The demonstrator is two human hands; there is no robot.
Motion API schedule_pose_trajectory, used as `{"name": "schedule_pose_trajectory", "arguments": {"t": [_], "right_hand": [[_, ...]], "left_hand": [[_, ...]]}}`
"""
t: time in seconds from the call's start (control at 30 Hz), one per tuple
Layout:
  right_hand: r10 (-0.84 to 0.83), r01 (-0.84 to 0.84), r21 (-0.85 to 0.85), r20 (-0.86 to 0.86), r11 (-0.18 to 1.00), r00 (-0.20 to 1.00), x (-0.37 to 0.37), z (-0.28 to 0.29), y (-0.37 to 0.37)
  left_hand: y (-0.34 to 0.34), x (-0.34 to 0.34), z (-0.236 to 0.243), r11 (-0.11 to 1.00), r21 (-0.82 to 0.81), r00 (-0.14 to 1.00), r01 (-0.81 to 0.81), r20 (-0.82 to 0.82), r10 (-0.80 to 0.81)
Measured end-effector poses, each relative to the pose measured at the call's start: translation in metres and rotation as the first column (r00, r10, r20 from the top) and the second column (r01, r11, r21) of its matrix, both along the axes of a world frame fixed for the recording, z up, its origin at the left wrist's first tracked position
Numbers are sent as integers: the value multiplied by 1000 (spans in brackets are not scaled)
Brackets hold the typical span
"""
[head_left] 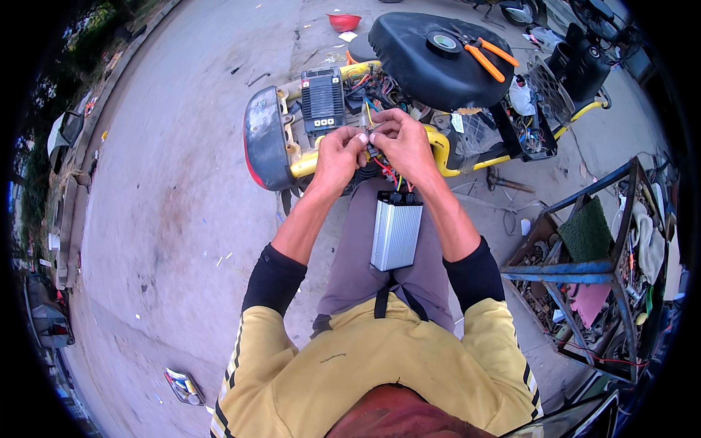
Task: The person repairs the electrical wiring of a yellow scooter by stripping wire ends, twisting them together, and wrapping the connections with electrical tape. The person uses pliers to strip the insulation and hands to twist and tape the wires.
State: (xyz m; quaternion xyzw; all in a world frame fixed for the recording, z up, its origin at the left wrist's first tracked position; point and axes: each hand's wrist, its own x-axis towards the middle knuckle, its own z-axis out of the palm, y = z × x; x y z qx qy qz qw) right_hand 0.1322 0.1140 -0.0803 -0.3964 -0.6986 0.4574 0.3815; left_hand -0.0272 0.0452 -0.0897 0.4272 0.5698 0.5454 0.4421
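My left hand (340, 155) and my right hand (401, 144) meet in front of me, both pinching a small connector on a bundle of coloured wires (391, 175). Those wires run down into a ribbed silver controller box (396, 231) that rests on my grey trouser leg. Just beyond my hands is the opened rear of a yellow-framed electric scooter (438, 150), with a black finned controller (322, 98) and tangled wiring exposed. The scooter's black seat (423, 62) is tipped up behind.
Orange-handled pliers (488, 57) and a roll of black tape (443, 43) lie on the seat. A blue metal rack (584, 270) full of scrap parts stands at my right. A red tail lamp housing (264, 139) is at left. Bare concrete spreads to the left.
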Motion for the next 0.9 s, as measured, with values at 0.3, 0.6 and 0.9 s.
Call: {"name": "schedule_pose_trajectory", "arguments": {"t": [0.3, 0.6, 0.9], "right_hand": [[-178, 104, 342, 193, 934, 965, -5, 4, -13], [-132, 108, 199, 112, 974, 985, 0, 12, -15], [-130, 100, 280, 90, 955, 987, -1, 3, -15]], "left_hand": [[6, 5, -8, 988, 150, 848, -30, -520, 105], [1, 1, 6, 998, -33, 998, -58, -40, 57], [7, 9, 2, 995, 58, 956, -80, -280, 93]]}}
